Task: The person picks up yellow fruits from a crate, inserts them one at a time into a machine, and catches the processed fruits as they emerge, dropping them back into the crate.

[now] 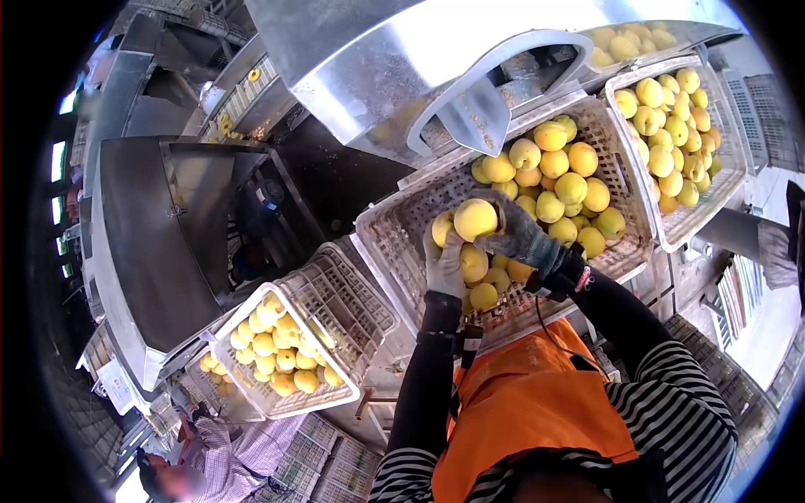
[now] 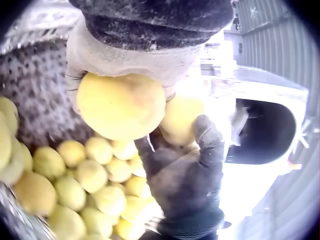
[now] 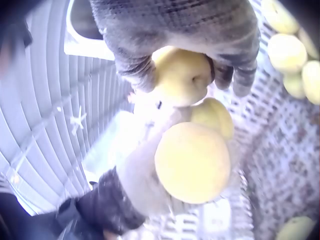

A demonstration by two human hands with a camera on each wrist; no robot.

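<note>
The left hand, in a white glove [image 1: 444,270], grips a yellow fruit [image 1: 443,228] above a plastic crate [image 1: 394,243]; in the left wrist view its fingers curl round a large fruit [image 2: 120,106]. The right hand, in a dark grey glove [image 1: 513,230], holds another yellow fruit [image 1: 475,220] right beside it. From the right wrist, the right hand [image 3: 185,30] pinches a fruit [image 3: 182,75] between thumb and fingers, while the left hand [image 3: 142,172] has a round fruit [image 3: 192,162] at its palm and a further fruit [image 3: 215,117] next to that one.
Yellow fruit [image 1: 570,189] fills the crate's right part. A second full crate [image 1: 658,230] stands at right, another [image 1: 356,394] tilts at lower left. A metal machine with a chute [image 1: 474,117] overhangs the crates. A person in a checked shirt [image 1: 226,453] is at lower left.
</note>
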